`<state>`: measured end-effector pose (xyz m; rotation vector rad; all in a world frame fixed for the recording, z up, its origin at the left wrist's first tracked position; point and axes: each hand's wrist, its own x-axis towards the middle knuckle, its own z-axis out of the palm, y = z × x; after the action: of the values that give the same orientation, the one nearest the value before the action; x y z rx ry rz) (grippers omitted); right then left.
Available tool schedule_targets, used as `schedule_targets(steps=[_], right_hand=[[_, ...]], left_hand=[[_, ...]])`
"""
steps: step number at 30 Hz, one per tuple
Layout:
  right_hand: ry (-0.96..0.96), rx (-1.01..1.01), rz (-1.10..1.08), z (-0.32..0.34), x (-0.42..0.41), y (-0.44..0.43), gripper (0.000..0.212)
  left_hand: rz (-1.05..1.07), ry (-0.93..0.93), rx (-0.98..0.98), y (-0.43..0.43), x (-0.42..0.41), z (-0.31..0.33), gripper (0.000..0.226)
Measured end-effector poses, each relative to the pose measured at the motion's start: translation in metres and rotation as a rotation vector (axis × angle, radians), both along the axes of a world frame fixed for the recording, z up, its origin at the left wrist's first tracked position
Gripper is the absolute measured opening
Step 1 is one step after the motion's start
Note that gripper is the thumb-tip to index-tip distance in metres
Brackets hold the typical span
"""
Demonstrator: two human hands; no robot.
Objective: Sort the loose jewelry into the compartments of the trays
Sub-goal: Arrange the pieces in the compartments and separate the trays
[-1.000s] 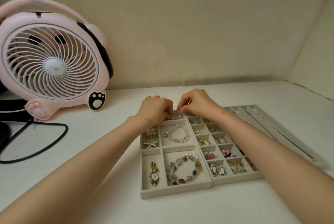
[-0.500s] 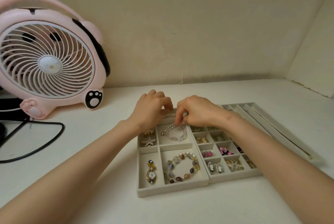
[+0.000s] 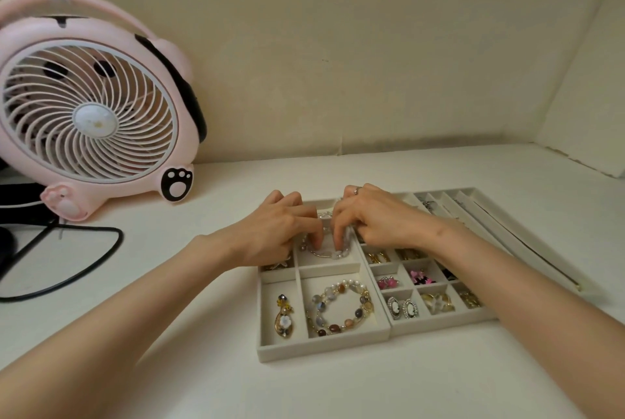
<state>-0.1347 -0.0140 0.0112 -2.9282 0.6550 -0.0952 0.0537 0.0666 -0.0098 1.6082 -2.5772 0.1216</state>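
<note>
The left hand [image 3: 270,232] has dropped into the tray [image 3: 321,347] — it and the right hand [image 3: 375,219] both pinch the pale bracelet [image 3: 333,253].

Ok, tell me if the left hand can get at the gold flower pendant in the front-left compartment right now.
Probably yes: the pendant lies uncovered, just nearer than the left hand, though that hand is holding the pale bracelet.

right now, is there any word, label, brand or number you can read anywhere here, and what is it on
No readable text anywhere in this view.
Pink fan: only a black-and-white paw print on its foot, a picture, no letters.
Fan hub: a faint mark, too blurred to read.
Trays: no labels or numbers visible.
</note>
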Motion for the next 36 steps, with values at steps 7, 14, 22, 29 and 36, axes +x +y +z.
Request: schedule_targets(steps=[7,14,22,29,36], right_hand=[[0.017,-0.043,0.001,0.001,0.003,0.001,0.044],[-0.137,0.032,0.004,0.007,-0.006,0.008,0.053],[-0.173,0.198,0.145,0.0,-0.03,0.042,0.047],[-0.06,0.108,0.156,-0.009,-0.034,0.054,0.051],[-0.016,0.097,0.146,-0.003,-0.037,0.059,0.053]], left_hand=[[0.011,0.007,0.03,0.005,0.0,0.001,0.055],[-0.01,0.193,0.017,0.016,-0.002,0.004,0.054],[-0.174,0.299,0.247,0.05,-0.031,0.005,0.043],[-0.198,0.084,0.116,0.046,-0.029,0.006,0.046],[-0.203,0.08,0.098,0.049,-0.025,0.003,0.044]])
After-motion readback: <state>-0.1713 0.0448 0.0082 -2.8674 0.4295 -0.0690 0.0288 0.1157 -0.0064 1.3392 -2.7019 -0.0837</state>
